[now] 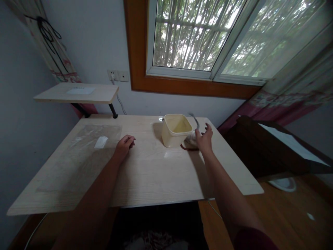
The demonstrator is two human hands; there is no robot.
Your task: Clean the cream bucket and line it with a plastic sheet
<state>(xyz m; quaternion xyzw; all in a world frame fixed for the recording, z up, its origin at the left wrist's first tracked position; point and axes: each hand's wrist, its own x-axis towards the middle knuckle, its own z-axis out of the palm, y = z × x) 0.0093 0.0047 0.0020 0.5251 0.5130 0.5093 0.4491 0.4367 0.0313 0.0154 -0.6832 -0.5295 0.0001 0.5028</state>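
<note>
A cream plastic tub point(176, 130) stands open near the far edge of the pale wooden table point(145, 173). Just right of it lies a small pale object on a dark red base point(189, 142), with a thin grey handle point(195, 120) rising behind it. My right hand point(204, 139) reaches over that object with fingers spread, touching or nearly touching it. Well to the left of the tub, my left hand point(124, 144) rests on the table with its fingers curled under and nothing visible in them.
A clear plastic sheet point(85, 146) with a small white slip point(101, 142) lies on the table's left part. A raised side shelf point(78, 93) stands at the back left. A dark wooden piece of furniture point(270, 149) sits right of the table, below a window.
</note>
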